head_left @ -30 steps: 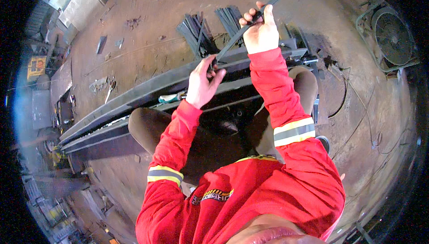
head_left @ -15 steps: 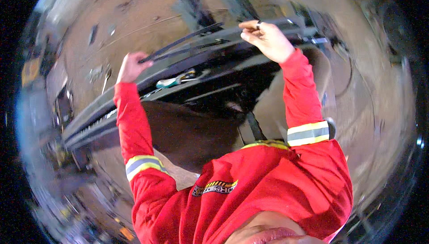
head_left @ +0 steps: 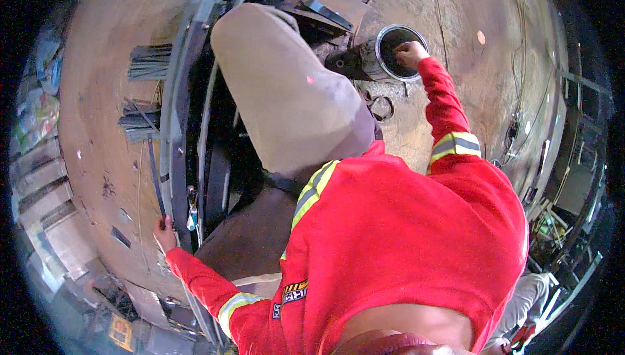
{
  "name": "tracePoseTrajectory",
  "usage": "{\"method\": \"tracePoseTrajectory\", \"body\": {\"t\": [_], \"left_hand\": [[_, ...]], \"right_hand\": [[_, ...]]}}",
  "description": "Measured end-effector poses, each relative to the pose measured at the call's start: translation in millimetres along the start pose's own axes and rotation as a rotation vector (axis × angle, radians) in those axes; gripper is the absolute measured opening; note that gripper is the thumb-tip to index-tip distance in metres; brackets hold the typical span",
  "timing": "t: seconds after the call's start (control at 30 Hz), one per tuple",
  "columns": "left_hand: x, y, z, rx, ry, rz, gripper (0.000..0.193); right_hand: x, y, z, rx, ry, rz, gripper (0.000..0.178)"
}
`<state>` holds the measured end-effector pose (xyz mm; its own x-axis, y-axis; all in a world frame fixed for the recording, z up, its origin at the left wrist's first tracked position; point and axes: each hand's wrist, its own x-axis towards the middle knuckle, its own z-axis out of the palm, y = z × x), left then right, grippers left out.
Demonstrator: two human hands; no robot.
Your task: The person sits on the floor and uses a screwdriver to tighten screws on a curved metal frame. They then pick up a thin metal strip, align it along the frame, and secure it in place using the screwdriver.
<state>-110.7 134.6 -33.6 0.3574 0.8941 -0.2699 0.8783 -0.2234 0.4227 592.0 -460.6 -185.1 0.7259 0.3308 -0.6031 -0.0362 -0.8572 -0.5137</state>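
My left hand (head_left: 165, 234) is closed around the near end of a thin dark metal strip (head_left: 155, 173), which stretches away beside a long dark metal frame (head_left: 176, 95). On that frame, close to this hand, lies a hand tool with a teal and white handle (head_left: 192, 219). Over on the right, my right hand (head_left: 409, 54) dips into the mouth of a round metal bucket (head_left: 368, 62). Its fingers look curled together; whatever they hold, if anything, is hidden. The bucket's contents are too dark to make out.
Two bundles of dark flat bars (head_left: 150, 68) lie left of the frame. My bent leg (head_left: 286, 95) rests between frame and bucket. A curled dark strap (head_left: 384, 106) sits below the bucket. Cables (head_left: 521, 23) cross the floor at right. Another person's leg (head_left: 530, 296) shows at lower right.
My view has turned to the right. My right hand has left the space above the frame and reached into the bucket. The left hand still grips the strip.
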Motion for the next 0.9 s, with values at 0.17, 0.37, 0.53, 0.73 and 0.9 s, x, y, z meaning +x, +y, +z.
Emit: {"method": "tracePoseTrajectory", "body": {"t": [0.17,0.37,0.53,0.73,0.9], "left_hand": [[0.0,16.9,-9.3,0.036,0.234,0.091,0.03],[-9.5,42.1,-25.2,0.061,0.426,0.006,0.031],[-29.5,95.3,-12.2,0.019,0.499,0.086,0.029],[-26.3,127.0,-1.1,0.125,0.452,0.067,0.033],[-27.4,117.8,-11.1,0.104,0.503,0.037,0.034]], "right_hand": [[65.7,11.1,52.1,-0.414,0.08,0.265,0.038],[86.7,26.3,82.2,-0.5,0.006,0.363,0.04],[88.6,30.1,86.8,-0.546,-0.028,0.37,0.04],[83.3,43.9,84.6,-0.629,-0.046,0.38,0.04],[86.7,34.5,83.4,-0.712,-0.078,0.365,0.04]]}}
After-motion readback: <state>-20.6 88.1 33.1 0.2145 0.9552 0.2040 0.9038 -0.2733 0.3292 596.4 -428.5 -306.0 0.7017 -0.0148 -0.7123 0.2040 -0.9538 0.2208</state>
